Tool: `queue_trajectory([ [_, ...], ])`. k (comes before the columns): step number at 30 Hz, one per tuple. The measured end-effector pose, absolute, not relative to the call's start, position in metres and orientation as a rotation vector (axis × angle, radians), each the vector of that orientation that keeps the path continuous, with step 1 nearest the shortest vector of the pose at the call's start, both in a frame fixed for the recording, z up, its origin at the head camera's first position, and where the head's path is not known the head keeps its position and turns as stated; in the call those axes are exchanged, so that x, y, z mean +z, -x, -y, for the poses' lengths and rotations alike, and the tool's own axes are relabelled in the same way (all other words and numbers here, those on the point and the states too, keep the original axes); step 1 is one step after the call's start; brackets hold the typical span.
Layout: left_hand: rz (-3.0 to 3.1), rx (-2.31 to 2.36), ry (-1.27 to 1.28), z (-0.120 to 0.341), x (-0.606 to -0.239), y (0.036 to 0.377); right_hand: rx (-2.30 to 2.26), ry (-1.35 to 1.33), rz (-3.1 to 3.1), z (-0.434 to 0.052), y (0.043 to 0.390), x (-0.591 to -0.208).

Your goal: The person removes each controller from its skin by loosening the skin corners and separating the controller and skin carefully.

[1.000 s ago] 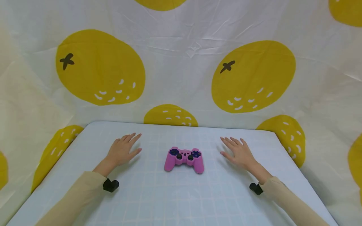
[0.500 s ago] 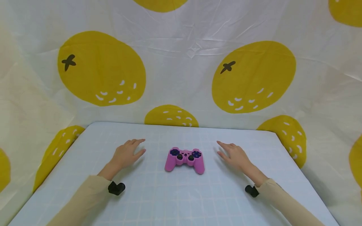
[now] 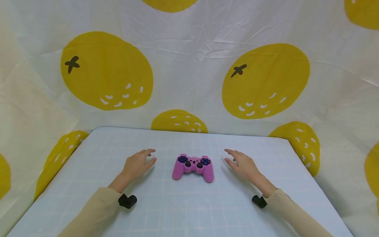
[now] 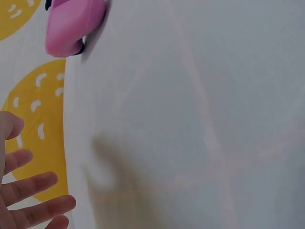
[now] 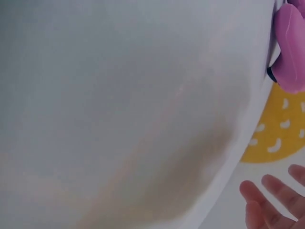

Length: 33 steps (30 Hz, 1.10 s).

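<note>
A pink game controller (image 3: 193, 167) with dark blue button pads and two black thumbsticks lies face up on the table, its grips toward me. To its left my left hand (image 3: 137, 166) hovers above the surface, fingers loosely extended and thumb apart, touching nothing. On the other side my right hand (image 3: 243, 166) is held much the same way, pointing inward, with a gap to the controller. One pink grip (image 4: 74, 28) shows at the top of the left wrist view, and another pink grip (image 5: 290, 52) at the upper right of the right wrist view.
The table (image 3: 165, 204) has a pale cloth with a faint grid. A white curtain (image 3: 189, 72) printed with big yellow fruit hangs behind and along both sides. Small black devices (image 3: 127, 200) are strapped at both wrists.
Both hands have moved inward toward the controller, the left going right and the right going left. Their fingers are less spread than before. The controller stays in place.
</note>
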<state>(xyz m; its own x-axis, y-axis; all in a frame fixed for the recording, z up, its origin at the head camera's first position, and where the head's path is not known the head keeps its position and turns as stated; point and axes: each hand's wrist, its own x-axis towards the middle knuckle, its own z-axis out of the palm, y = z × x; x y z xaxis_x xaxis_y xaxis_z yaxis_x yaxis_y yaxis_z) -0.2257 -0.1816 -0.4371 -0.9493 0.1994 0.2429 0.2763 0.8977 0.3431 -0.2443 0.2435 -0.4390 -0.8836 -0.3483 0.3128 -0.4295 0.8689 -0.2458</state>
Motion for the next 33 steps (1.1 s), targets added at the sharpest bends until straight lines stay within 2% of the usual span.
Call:
queue_trajectory([
  [11,2.878,-0.664,0.318,0.161,-0.431,0.23,0.601,-0.599,2.761,-0.225,0.24,-0.433],
  [20,2.931,-0.867,0.263,0.147,-0.424,0.235,0.845,-0.497,2.867,-0.212,0.24,-0.433],
  [33,2.992,-1.173,0.197,0.126,-0.431,0.237,1.156,-0.427,2.932,-0.201,0.244,-0.441],
])
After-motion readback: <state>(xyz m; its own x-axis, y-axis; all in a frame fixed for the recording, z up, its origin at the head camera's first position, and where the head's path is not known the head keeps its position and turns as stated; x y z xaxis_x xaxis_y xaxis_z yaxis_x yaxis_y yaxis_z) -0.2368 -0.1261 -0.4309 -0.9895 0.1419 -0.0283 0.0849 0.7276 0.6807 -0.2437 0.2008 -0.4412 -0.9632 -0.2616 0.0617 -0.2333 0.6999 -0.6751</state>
